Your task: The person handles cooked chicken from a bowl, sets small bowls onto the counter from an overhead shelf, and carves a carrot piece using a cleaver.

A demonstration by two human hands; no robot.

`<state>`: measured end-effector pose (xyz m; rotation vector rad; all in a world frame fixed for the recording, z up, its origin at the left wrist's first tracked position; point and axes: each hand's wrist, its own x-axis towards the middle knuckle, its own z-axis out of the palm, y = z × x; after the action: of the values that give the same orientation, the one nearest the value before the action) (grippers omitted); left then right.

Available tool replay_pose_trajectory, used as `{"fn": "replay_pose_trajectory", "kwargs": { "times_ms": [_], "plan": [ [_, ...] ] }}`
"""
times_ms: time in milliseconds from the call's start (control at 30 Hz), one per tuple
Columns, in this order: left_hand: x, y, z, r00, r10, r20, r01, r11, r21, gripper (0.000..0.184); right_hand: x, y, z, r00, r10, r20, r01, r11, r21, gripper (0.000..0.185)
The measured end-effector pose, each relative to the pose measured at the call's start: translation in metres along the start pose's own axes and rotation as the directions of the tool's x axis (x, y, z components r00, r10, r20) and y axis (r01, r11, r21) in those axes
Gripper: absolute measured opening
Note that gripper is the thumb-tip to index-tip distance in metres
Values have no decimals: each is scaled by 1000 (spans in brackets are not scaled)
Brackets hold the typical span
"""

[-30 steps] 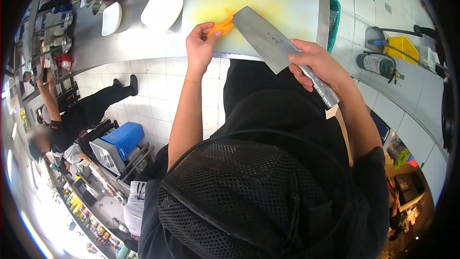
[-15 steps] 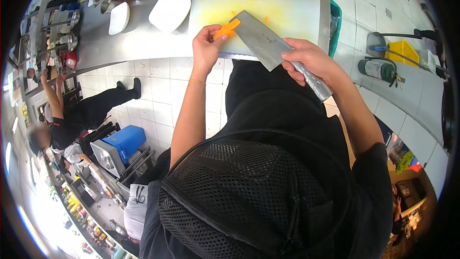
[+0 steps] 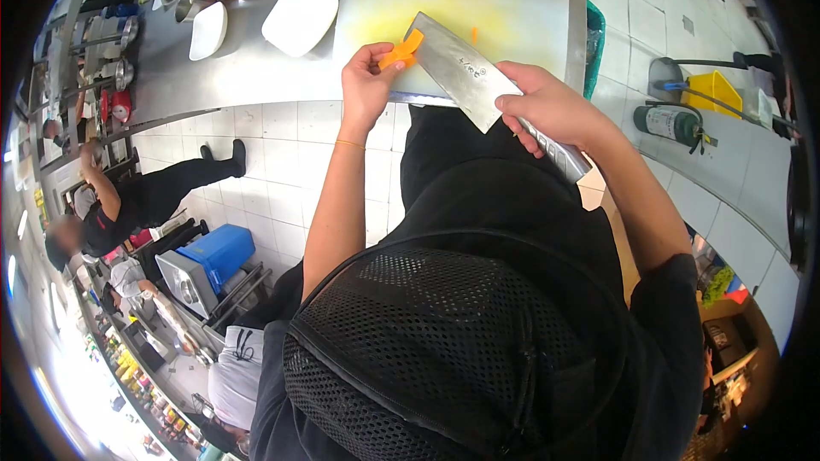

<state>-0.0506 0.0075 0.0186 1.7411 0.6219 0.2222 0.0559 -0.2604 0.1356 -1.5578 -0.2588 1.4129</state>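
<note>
Left fingers (image 3: 366,51) are pinching thin, flat orange pieces (image 3: 401,53).
Right fingers (image 3: 515,106) are gripping a broad steel cleaver (image 3: 465,72), slanting far-left beside them.

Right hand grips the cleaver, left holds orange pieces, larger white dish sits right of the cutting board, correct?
No: the head view shows the larger white dish left of the cutting board. The right hand grips the cleaver and the left hand holds orange pieces.
</note>
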Motion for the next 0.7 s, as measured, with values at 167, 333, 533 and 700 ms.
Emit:
{"fn": "replay_pose_trajectory", "kwargs": {
  "times_ms": [167, 333, 533, 700],
  "plan": [
    [-3, 3, -1, 1000, 9, 4, -10, 999, 45, 33, -8, -21, 9, 996, -29, -81, -4, 927, -375, 50],
    [2, -6, -3, 1000, 29, -9, -28, 998, 56, 33, -14, -22, 9, 988, -86, -129, 31, 926, -376, 53],
    [3, -6, -3, 1000, 21, -8, -21, 999, 41, 32, -12, -12, 0, 994, -36, -105, 16, 982, -187, 50],
    [1, -5, -4, 1000, 24, 14, -25, 999, 38, 32, -7, -4, -8, 999, -6, -34, 4, 998, -58, 40]
  ]
}}
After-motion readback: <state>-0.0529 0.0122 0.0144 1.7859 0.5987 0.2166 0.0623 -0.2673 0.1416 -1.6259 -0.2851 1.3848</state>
